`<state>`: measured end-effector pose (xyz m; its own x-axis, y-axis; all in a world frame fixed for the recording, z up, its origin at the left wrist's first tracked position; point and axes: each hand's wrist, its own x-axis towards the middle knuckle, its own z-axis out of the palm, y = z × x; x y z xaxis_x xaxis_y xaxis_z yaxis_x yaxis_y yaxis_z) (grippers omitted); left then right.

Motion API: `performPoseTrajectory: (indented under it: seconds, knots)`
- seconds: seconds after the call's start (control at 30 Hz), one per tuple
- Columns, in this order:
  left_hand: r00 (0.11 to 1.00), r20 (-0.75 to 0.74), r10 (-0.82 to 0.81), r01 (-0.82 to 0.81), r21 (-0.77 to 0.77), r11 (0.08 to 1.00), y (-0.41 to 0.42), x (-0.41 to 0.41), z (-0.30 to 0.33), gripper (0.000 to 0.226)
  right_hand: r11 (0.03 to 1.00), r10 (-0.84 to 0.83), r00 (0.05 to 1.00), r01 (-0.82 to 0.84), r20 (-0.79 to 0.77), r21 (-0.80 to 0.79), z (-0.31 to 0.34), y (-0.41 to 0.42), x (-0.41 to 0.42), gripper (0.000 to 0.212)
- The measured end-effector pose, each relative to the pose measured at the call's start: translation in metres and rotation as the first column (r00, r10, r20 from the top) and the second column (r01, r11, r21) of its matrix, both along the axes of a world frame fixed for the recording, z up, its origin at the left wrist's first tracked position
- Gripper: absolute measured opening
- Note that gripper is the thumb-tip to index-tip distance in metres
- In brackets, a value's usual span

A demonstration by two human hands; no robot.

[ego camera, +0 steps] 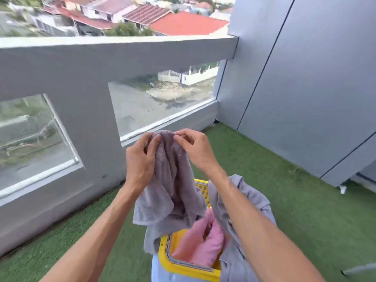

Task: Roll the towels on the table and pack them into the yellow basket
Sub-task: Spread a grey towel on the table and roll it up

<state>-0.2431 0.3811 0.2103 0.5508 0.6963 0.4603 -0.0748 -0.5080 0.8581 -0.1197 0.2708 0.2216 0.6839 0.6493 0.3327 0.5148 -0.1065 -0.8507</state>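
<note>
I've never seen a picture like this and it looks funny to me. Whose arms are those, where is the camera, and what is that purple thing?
There is no machine here, just a person. The camera sits on their head and looks forward and down, so you see their own two arms reaching out. The left hand and the right hand pinch the top of a purple-grey towel with their fingers, and it hangs down loose. Below it is a yellow basket with a pink towel inside and a grey cloth draped over its side. The ground is green fake grass on a balcony, with a grey wall and houses beyond.
</note>
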Motion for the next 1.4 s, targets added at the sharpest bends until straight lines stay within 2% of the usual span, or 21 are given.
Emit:
performPoseTrajectory:
  seconds: [0.1, 0.2, 0.3, 0.4, 0.47, 0.53, 0.63, 0.73, 0.8, 0.93, 1.07, 1.2, 1.3, 1.4]
  knots:
    - [0.991, 0.098, 0.092, -0.096, 0.033, 0.995, -0.009, -0.034, 0.033, 0.017, 0.994, 0.086, 0.996, -0.084, -0.020, 0.076, 0.024, -0.005, -0.036, 0.009]
    - [0.971, 0.202, 0.124, -0.134, 0.035, 0.990, -0.028, -0.073, 0.063, 0.019, 0.971, 0.239, 0.969, -0.239, -0.063, 0.004, 0.021, -0.017, -0.074, 0.008]
    - [0.973, 0.195, 0.120, -0.132, 0.050, 0.990, -0.042, -0.117, 0.074, 0.019, 0.956, 0.278, 0.953, -0.287, -0.121, -0.060, -0.007, -0.037, -0.110, 0.013]
    - [0.976, 0.167, 0.143, -0.160, 0.091, 0.983, -0.050, -0.163, 0.077, 0.017, 0.961, 0.263, 0.943, -0.275, -0.205, -0.035, -0.020, -0.057, -0.145, 0.012]
    - [0.979, 0.155, 0.130, -0.147, 0.104, 0.984, -0.059, -0.191, 0.080, 0.014, 0.952, 0.294, 0.907, -0.308, -0.302, 0.002, -0.014, -0.065, -0.173, 0.009]
    - [0.983, 0.153, 0.104, -0.121, 0.106, 0.987, -0.068, -0.216, 0.083, 0.012, 0.916, 0.383, 0.849, -0.399, -0.364, 0.034, -0.005, -0.068, -0.206, 0.016]
    - [0.989, 0.143, 0.044, -0.061, 0.122, 0.991, -0.078, -0.251, 0.088, 0.011, 0.905, 0.424, 0.846, -0.414, -0.324, 0.103, 0.002, -0.073, -0.250, 0.014]
    - [0.992, 0.120, 0.030, -0.048, 0.153, 0.987, -0.084, -0.293, 0.090, 0.013, 0.941, 0.334, 0.898, -0.303, -0.286, 0.147, 0.010, -0.096, -0.285, 0.014]
    - [0.999, 0.050, 0.007, -0.015, 0.170, 0.985, -0.081, -0.322, 0.084, 0.015, 0.961, 0.253, 0.923, -0.204, -0.289, 0.189, 0.017, -0.122, -0.304, 0.015]
    - [0.977, -0.171, -0.131, 0.159, 0.160, 0.974, -0.086, -0.358, 0.057, 0.018, 0.984, 0.103, 0.971, -0.069, -0.214, 0.162, 0.032, -0.184, -0.333, 0.021]
    - [0.937, -0.214, -0.277, 0.306, 0.118, 0.945, -0.131, -0.353, 0.046, 0.010, 0.989, -0.074, 0.994, 0.084, -0.086, 0.119, 0.051, -0.243, -0.353, 0.024]
    - [0.888, -0.176, -0.425, 0.446, 0.107, 0.888, -0.190, -0.328, 0.058, 0.013, 0.951, -0.297, 0.955, 0.294, 0.015, 0.099, 0.065, -0.308, -0.358, 0.035]
    - [0.843, -0.130, -0.522, 0.537, 0.142, 0.831, -0.240, -0.304, 0.074, 0.019, 0.885, -0.463, 0.885, 0.457, 0.053, 0.092, 0.074, -0.367, -0.358, 0.030]
    - [0.798, -0.097, -0.594, 0.599, 0.221, 0.769, -0.296, -0.274, 0.088, 0.023, 0.802, -0.597, 0.797, 0.589, 0.096, 0.099, 0.078, -0.424, -0.357, 0.035]
